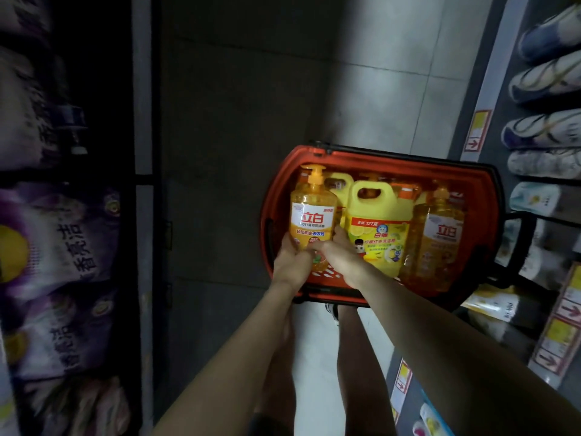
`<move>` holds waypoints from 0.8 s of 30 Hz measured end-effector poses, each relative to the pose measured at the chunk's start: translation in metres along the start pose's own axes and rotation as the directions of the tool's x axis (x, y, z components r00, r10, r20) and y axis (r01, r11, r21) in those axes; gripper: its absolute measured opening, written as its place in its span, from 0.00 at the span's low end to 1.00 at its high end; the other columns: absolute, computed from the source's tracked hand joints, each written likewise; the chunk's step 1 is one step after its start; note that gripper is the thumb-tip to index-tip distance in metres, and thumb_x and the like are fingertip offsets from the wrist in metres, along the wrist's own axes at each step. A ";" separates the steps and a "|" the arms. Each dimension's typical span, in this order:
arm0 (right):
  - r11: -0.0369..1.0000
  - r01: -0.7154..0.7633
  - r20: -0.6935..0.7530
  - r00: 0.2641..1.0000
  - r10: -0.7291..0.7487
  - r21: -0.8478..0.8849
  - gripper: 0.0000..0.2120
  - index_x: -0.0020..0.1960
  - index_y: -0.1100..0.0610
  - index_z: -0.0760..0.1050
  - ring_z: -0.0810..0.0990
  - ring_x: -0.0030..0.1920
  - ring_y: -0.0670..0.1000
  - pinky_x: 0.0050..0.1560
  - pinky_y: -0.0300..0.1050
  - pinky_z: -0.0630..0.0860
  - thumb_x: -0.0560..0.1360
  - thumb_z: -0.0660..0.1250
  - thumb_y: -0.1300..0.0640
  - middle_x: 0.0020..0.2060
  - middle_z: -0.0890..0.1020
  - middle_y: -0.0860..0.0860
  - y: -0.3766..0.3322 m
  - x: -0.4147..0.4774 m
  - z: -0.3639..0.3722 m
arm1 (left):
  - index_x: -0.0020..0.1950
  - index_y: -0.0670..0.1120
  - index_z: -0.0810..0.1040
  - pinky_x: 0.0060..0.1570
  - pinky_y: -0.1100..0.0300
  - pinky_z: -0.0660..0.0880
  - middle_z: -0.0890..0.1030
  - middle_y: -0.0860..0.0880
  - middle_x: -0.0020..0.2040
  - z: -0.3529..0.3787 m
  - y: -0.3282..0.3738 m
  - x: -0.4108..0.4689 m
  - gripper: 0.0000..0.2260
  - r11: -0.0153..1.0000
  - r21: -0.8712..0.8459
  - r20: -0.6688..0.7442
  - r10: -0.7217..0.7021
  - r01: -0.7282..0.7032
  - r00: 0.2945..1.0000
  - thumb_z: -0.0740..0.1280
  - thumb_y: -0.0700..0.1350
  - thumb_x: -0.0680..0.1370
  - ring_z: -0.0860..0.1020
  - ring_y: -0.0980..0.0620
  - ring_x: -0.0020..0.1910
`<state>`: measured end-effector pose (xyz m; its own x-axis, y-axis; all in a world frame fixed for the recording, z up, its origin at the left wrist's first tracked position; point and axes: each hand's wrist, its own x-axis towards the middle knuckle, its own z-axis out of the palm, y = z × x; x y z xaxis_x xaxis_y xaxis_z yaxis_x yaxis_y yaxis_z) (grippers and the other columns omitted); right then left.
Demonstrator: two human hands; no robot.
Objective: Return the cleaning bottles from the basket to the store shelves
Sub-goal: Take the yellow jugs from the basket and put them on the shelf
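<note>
Both hands, left [290, 262] and right [341, 259], are gripping a pump bottle [312, 212] at the basket's [283, 171] left edge, fingers curled around its base.

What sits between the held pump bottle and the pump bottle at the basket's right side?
Head view: a yellow handled jug stands between the held pump bottle and the right pump bottle.

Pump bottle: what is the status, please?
Both gripping: left hand, right hand round pump bottle, low. Bottle upright over red basket. Beside it, yellow jug.
</note>
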<state>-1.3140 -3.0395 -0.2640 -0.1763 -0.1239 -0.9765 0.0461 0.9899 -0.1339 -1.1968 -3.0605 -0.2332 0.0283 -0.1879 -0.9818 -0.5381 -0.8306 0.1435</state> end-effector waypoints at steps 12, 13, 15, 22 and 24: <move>1.000 0.021 0.048 0.999 -0.022 0.019 0.30 0.77 0.54 0.65 0.80 0.62 0.52 0.59 0.47 0.75 0.80 0.73 0.62 0.67 0.80 0.53 0.005 0.019 -0.002 | 0.77 0.58 0.68 0.71 0.43 0.74 0.81 0.50 0.68 0.008 -0.004 0.013 0.33 1.000 -0.009 -0.022 -0.021 0.020 1.000 0.68 0.50 0.71 0.79 0.44 0.67; 1.000 0.024 0.056 0.998 -0.024 0.008 0.30 0.78 0.55 0.64 0.80 0.58 0.50 0.56 0.45 0.76 0.80 0.73 0.62 0.67 0.80 0.52 0.004 0.019 -0.004 | 0.79 0.59 0.67 0.72 0.44 0.74 0.80 0.50 0.70 0.008 -0.004 0.012 0.33 1.000 0.011 -0.036 -0.023 0.023 0.999 0.69 0.51 0.73 0.78 0.43 0.68; 1.000 0.019 0.067 0.998 -0.020 0.021 0.29 0.78 0.55 0.64 0.80 0.50 0.46 0.47 0.38 0.76 0.81 0.72 0.63 0.65 0.80 0.51 0.003 0.018 -0.006 | 0.81 0.59 0.64 0.73 0.45 0.73 0.79 0.50 0.72 0.010 -0.002 0.008 0.33 0.999 0.039 -0.062 -0.016 0.018 0.998 0.69 0.54 0.76 0.78 0.43 0.70; 0.986 -0.035 0.042 0.999 0.028 0.166 0.30 0.76 0.56 0.63 0.80 0.64 0.54 0.59 0.50 0.78 0.79 0.74 0.63 0.67 0.81 0.54 0.019 0.023 -0.006 | 0.72 0.61 0.72 0.66 0.48 0.78 0.83 0.54 0.61 0.018 0.000 -0.014 0.26 0.999 0.008 -0.075 0.040 -0.040 0.996 0.69 0.52 0.74 0.81 0.47 0.60; 0.982 -0.037 0.035 0.999 0.030 0.185 0.30 0.74 0.57 0.64 0.81 0.65 0.55 0.64 0.53 0.78 0.78 0.75 0.65 0.65 0.82 0.55 0.026 0.020 -0.010 | 0.72 0.59 0.74 0.61 0.51 0.78 0.84 0.55 0.57 0.021 0.001 -0.022 0.26 0.998 0.009 -0.113 0.057 -0.057 0.992 0.67 0.52 0.73 0.82 0.47 0.57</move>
<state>-1.3258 -3.0160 -0.2851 -0.1399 -0.0960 -0.9855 0.2334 0.9641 -0.1271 -1.2161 -3.0458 -0.2138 0.0925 -0.2935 -0.9515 -0.5466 -0.8137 0.1978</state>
